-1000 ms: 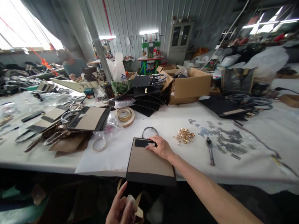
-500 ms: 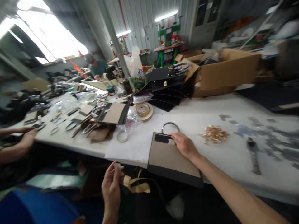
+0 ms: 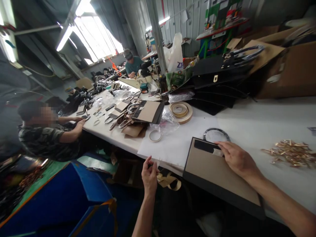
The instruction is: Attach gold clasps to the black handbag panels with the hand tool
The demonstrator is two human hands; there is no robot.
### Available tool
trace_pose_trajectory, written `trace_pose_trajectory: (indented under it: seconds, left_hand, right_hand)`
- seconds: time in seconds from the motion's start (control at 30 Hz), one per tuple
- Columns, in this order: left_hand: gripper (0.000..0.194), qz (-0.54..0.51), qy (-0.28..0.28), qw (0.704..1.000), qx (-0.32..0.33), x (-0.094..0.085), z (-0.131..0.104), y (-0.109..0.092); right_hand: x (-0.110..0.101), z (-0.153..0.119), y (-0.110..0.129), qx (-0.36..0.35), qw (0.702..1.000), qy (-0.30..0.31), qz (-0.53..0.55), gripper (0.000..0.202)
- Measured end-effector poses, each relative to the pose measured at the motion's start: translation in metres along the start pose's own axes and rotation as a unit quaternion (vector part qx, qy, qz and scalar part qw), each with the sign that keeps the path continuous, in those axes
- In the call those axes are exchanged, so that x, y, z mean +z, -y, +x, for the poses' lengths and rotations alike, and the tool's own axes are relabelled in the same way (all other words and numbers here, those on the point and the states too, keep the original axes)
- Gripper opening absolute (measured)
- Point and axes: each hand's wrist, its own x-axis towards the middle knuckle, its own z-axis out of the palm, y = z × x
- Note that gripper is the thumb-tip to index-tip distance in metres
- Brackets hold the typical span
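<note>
My right hand lies on the upper edge of a beige-and-black bag panel, its fingers together beside a small pale patch on a black strip. The panel juts over the table's front edge. A dark ring-shaped handle stands out behind its top edge. My left hand is raised in front of the table edge, left of the panel, with fingers loosely curled and apart; no object shows between them. Tan strips of tape hang just right of it.
Tape rolls and a small tape ring lie on the white table. Gold metal parts are heaped at right. Behind are stacked panels, a black bag and cardboard boxes. A person works at left; a blue bin stands below.
The view has swung left, bringing in the person at left and the blue bin. The pale piece seen in my left fingers no longer shows. My right hand remains on the panel.
</note>
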Motion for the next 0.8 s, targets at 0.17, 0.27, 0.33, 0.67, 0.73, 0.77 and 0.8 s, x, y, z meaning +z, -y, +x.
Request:
trace_pose_trajectory:
  seconds: [0.17,0.27,0.33,0.67,0.73,0.77,0.8]
  left_hand:
    - [0.067,-0.015,-0.006,1.000,-0.009,0.013,-0.004,0.007]
    - [0.068,-0.012,-0.018,1.000,-0.013,0.018,-0.009,0.013]
    - [0.067,-0.025,-0.032,0.999,-0.017,0.020,-0.009,0.018]
    - [0.062,0.047,-0.094,0.990,-0.099,0.000,0.045,0.022]
    - [0.061,0.095,-0.083,0.988,-0.084,-0.008,0.056,0.018]
    - [0.061,0.113,-0.077,0.988,-0.077,-0.012,0.060,0.016]
    - [0.061,0.125,-0.072,0.987,-0.073,-0.015,0.064,0.016]
  right_hand:
    - [-0.001,0.002,0.000,-0.004,1.000,0.001,0.009,0.044]
    - [-0.001,0.002,0.000,-0.005,1.000,0.001,0.010,0.045]
    - [-0.001,0.002,0.000,-0.005,1.000,-0.003,0.012,0.045]
    - [0.003,0.002,-0.005,-0.027,0.999,-0.017,0.008,0.034]
    - [0.004,0.001,-0.005,-0.023,1.000,-0.019,0.006,0.033]
    - [0.004,0.001,-0.005,-0.019,1.000,-0.019,0.005,0.033]
    - [0.004,0.001,-0.005,-0.013,1.000,-0.019,0.004,0.033]
